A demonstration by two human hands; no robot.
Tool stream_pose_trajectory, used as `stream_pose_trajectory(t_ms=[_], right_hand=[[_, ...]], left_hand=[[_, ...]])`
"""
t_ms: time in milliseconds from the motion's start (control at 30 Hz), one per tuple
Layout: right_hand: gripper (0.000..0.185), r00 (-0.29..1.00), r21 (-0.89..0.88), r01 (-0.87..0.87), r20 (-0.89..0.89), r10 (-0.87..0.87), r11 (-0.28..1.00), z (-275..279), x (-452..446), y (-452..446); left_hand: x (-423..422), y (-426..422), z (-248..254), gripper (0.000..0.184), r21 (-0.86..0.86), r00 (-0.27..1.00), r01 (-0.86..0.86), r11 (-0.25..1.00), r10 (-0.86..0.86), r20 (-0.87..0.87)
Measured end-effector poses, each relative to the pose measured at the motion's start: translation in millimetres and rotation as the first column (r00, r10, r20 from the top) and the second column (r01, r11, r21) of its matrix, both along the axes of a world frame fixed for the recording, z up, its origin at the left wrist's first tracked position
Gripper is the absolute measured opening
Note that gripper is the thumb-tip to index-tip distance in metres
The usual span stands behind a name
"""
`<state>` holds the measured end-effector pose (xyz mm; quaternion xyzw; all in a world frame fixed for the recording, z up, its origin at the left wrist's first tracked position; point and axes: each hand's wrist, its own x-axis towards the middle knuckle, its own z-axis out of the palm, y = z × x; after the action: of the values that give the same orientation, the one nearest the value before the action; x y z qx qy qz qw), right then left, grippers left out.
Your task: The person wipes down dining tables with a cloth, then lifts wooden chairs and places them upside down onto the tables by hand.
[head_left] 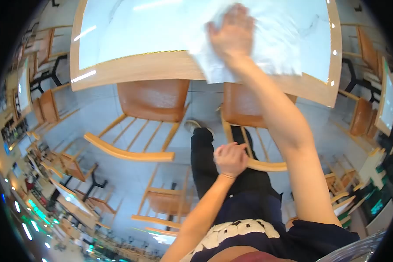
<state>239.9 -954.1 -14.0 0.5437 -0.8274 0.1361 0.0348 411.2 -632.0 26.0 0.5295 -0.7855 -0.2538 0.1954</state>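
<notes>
My right hand lies flat on a thin white cloth, fingers stretched out and smeared by motion. The cloth is spread, wrinkled, over the right part of a table with a glossy white marbled top and a wooden border. One corner of it hangs over the front edge. Lower down, in front of my body, my left hand is closed with its fingers curled. It is beside the left end of a wooden chair's top rail; whether it grips anything is hidden.
Two chairs with brown seats stand at the table's front edge, the left chair with its curved back toward me. Another chair is behind on the grey floor. More tables and chairs line both sides, such as a brown chair at right.
</notes>
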Motion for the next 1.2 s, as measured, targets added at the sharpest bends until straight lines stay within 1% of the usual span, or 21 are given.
stream_pose_trajectory(t_ms=[33, 100, 200, 233, 300, 367, 433, 467, 500, 533, 567, 600, 633, 667, 733, 767, 800, 833, 867, 1033, 1200], right_hand=[[0.083, 0.998, -0.018, -0.06, -0.003, 0.06, 0.998, 4.4, 34.8, -16.8], [0.079, 0.961, -0.134, -0.22, 0.139, 0.238, 0.966, 5.5, 95.1, -42.4], [0.072, 0.859, -0.189, -0.462, 0.15, 0.49, 0.867, 17.7, 152.5, -46.6], [0.07, 0.823, -0.181, -0.529, 0.128, 0.553, 0.829, 19.8, 158.4, -46.5], [0.068, 0.77, -0.175, -0.599, 0.14, 0.623, 0.781, 17.9, 161.1, -41.9], [0.067, 0.723, -0.2, -0.642, 0.165, 0.671, 0.741, 19.1, 131.1, -16.8], [0.068, 0.774, -0.157, -0.542, 0.29, 0.563, 0.825, 25.0, 90.7, 15.0], [0.068, 0.864, -0.128, -0.427, 0.235, 0.446, 0.895, 26.1, 66.6, 30.4], [0.068, 0.931, -0.107, -0.306, 0.174, 0.321, 0.946, 25.6, 41.3, 44.7], [0.066, 0.984, -0.136, -0.149, 0.079, 0.161, 0.979, 23.2, 17.2, 58.6], [0.064, 0.998, -0.113, -0.004, -0.069, -0.003, 0.994, 16.3, -8.5, 73.7], [0.065, 0.967, -0.081, 0.151, -0.195, -0.165, 0.985, 5.5, -34.0, 88.2], [0.07, 0.92, -0.045, 0.319, -0.223, -0.321, 0.947, -3.0, -53.3, 101.4], [0.076, 0.865, -0.064, 0.457, -0.2, -0.46, 0.887, -6.0, -62.3, 105.6], [0.078, 0.777, -0.03, 0.609, -0.181, -0.603, 0.793, -8.3, -58.2, 95.8], [0.08, 0.726, 0.0, 0.675, -0.173, -0.665, 0.737, -2.8, -51.0, 88.6], [0.08, 0.687, 0.033, 0.723, -0.149, -0.711, 0.691, 0.5, -42.2, 82.5], [0.08, 0.638, 0.059, 0.769, -0.127, -0.759, 0.637, 0.5, -31.8, 73.2], [0.08, 0.588, 0.084, 0.809, -0.106, -0.802, 0.582, 3.0, -19.7, 57.9], [0.079, 0.737, 0.099, 0.676, -0.091, -0.67, 0.73, 4.0, 47.4, -15.5], [0.08, 0.868, 0.028, 0.496, -0.033, -0.495, 0.868, 5.5, 95.1, -99.8]], left_hand=[[6.8, 1.0, -0.5, 0.022, 0.026, 0.998, 0.069, 0.997, -0.069, -0.011], [17.7, -5.0, 6.3, 0.018, 0.053, 0.984, 0.172, 0.984, -0.169, -0.056], [44.3, -30.7, 20.0, 0.018, 0.312, 0.904, 0.384, 0.869, -0.286, -0.317], [51.4, -47.8, 19.2, 0.018, 0.35, 0.851, 0.474, 0.808, -0.317, -0.419], [80.3, -103.7, 48.4, 0.023, 0.497, 0.771, 0.626, 0.601, -0.38, -0.511], [115.5, -169.6, 60.5, 0.025, 0.441, 0.741, 0.666, 0.602, -0.463, -0.487], [150.0, -252.6, 62.6, 0.026, 0.187, 0.742, 0.646, 0.74, -0.552, -0.38], [163.6, -305.1, 64.1, 0.027, 0.103, 0.764, 0.619, 0.779, -0.567, -0.309], [182.1, -351.7, 46.1, 0.024, -0.143, 0.792, 0.542, 0.828, -0.561, -0.241], [202.1, -391.6, 38.9, 0.022, -0.105, 0.894, 0.384, 0.917, -0.398, -0.207], [217.6, -432.3, 27.2, 0.022, -0.155, 0.936, 0.264, 0.952, -0.291, -0.196], [237.3, -477.6, 23.3, 0.023, -0.277, 0.966, 0.253, 0.927, -0.259, 0.015], [259.1, -515.6, 9.6, 0.028, -0.344, 0.98, 0.196, 0.918, -0.175, 0.092], [271.1, -540.9, -4.6, 0.034, -0.418, 0.984, 0.138, 0.898, -0.078, 0.159], [272.7, -558.0, -23.2, 0.046, -0.482, 0.957, 0.069, 0.873, 0.077, 0.278], [274.2, -559.3, -24.8, 0.052, -0.504, 0.927, 0.042, 0.863, 0.155, 0.342], [276.5, -558.0, -24.9, 0.062, -0.384, 0.934, 0.025, 0.923, 0.115, 0.337], [275.1, -558.4, -24.9, 0.062, -0.382, 0.935, 0.009, 0.924, 0.128, 0.331], [273.8, -558.5, -24.8, 0.062, -0.381, 0.935, -0.011, 0.924, 0.145, 0.325], [280.0, -564.9, -30.8, 0.062, -0.379, 0.949, -0.039, 0.925, 0.153, 0.275], [275.7, -562.3, -21.4, 0.063, -0.314, 0.948, -0.087, 0.945, 0.175, 0.265]])
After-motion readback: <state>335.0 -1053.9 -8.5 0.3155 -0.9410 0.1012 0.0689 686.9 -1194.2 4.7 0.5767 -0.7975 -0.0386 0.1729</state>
